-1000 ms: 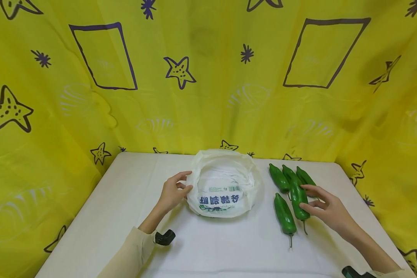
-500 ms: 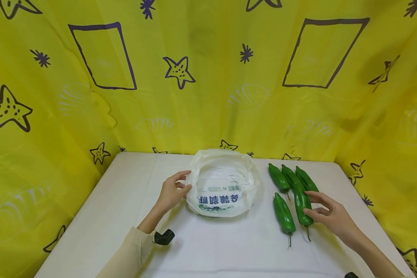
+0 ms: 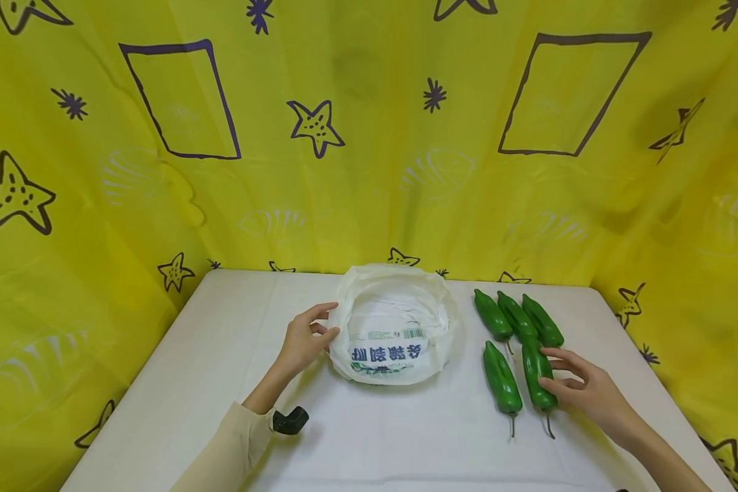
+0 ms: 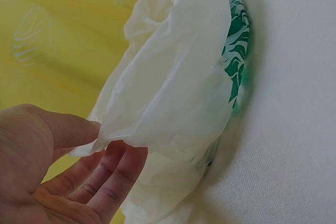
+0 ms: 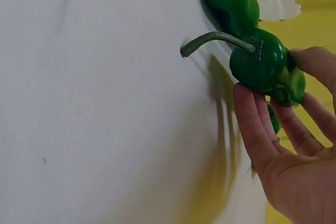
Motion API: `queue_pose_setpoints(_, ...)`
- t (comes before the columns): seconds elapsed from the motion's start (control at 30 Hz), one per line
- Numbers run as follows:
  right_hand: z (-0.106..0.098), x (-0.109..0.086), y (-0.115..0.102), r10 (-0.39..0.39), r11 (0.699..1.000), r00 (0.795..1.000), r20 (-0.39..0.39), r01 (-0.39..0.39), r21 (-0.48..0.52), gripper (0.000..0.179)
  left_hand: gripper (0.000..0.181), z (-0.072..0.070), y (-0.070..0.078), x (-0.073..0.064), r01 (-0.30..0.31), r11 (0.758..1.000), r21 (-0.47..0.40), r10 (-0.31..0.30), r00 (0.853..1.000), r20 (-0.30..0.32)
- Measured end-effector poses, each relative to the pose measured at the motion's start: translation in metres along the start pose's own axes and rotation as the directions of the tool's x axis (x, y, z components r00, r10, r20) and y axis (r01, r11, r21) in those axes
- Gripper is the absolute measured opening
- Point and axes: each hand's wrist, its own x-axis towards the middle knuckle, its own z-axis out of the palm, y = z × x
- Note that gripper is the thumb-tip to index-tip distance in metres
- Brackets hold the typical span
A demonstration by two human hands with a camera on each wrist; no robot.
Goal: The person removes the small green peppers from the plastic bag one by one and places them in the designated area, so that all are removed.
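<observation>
A white plastic bag (image 3: 445,324) stands on the table with its mouth spread wide, blue lettering and a barcode visible inside. My left hand (image 3: 304,342) pinches the bag's left rim between thumb and fingers; the left wrist view shows the thin folded edge of the bag (image 4: 157,87) there. On the right, my right hand (image 3: 593,393) grips a long green pepper (image 3: 535,376) near its stem end. In the right wrist view, the thumb and fingertips lie on opposite sides of this pepper (image 5: 262,64), whose curved stem sticks out.
Another green pepper (image 3: 501,379) lies just left of the gripped one. Three more peppers sit behind in a row: a left one (image 3: 492,314), a middle one (image 3: 516,316) and a right one (image 3: 542,321). A yellow patterned curtain (image 3: 369,171) surrounds the white table (image 3: 369,437).
My right hand has drawn the gripped pepper toward me and slightly right, uncovering more of the peppers behind it. The left hand and the bag have stayed in place.
</observation>
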Motion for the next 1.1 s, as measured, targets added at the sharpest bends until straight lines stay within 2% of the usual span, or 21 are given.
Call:
queue_pose_setpoints(0.17, 0.0008, -0.0003, -0.0013, 0.04, 0.998, 0.999, 0.034, -0.042, 0.046, 0.065, 0.051, 0.0001, -0.0005, 0.0002, -0.005, 1.0, 0.002, 0.005, 1.0, 0.0)
queue_pose_setpoints(0.37, 0.0019, 0.0003, 0.0018, 0.048, 0.996, 0.997, 0.063, -0.052, 0.07, 0.065, 0.051, 0.0002, -0.0015, 0.0002, 0.0, 1.0, 0.001, 0.0, 1.0, 0.005)
queue_pose_setpoints(1.1, 0.0045, 0.0051, 0.0064, 0.064, 0.998, 0.996, 0.058, -0.064, 0.003, 0.063, 0.05, -0.0009, -0.001, -0.001, 0.0, 1.0, 0.003, 0.0, 1.0, 0.004)
